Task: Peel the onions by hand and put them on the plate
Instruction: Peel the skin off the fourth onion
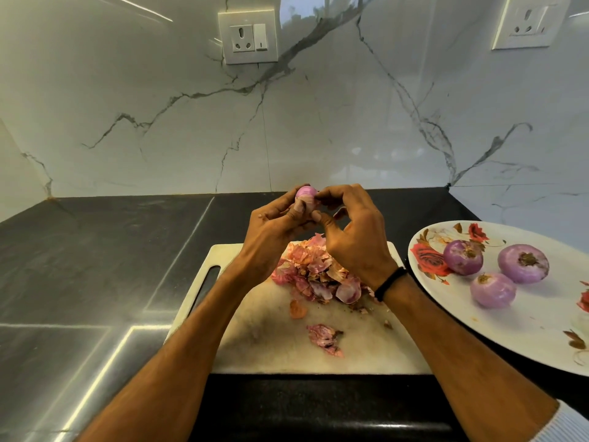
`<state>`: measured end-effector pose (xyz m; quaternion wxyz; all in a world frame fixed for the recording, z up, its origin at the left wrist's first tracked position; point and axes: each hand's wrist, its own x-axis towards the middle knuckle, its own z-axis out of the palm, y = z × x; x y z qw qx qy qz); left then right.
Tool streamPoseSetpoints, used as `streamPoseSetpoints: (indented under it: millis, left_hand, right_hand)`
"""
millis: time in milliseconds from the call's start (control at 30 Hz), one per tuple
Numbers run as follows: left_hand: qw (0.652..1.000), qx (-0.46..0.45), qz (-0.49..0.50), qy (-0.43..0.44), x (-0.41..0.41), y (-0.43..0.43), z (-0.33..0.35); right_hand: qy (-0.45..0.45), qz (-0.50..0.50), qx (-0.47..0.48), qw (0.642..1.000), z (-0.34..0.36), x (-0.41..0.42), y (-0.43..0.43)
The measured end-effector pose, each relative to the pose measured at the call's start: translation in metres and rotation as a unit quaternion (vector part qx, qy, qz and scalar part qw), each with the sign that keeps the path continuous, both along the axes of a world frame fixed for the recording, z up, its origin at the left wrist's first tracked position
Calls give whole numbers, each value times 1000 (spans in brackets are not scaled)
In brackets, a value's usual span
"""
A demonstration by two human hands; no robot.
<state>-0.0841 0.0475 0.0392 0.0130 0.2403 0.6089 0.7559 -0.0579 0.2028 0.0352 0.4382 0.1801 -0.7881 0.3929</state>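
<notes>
Over the far edge of the white plastic cutting board (255,355), the left hand (274,224) curls its fingers round a small purple onion (305,193) while the right hand (353,237) pinches the onion's top with thumb and fingertips. On the board under the hands lies a pile of pink papery onion skins (315,272); right of the board a white floral oval plate (522,330) holds three peeled purple onions (492,289), and on the wall behind the board is a white wall socket (248,37)

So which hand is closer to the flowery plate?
Right. The right hand is just left of the plate; the left hand is farther left. Both hold the onion.
</notes>
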Motion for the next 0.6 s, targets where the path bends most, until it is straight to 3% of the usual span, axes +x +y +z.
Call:
streamPoseSetpoints:
  millis: [600]
  left_hand:
    - [999,-11,43,3,-4,-2,-1]
  right_hand:
    - [13,-6,14,1000,-4,-4,0]
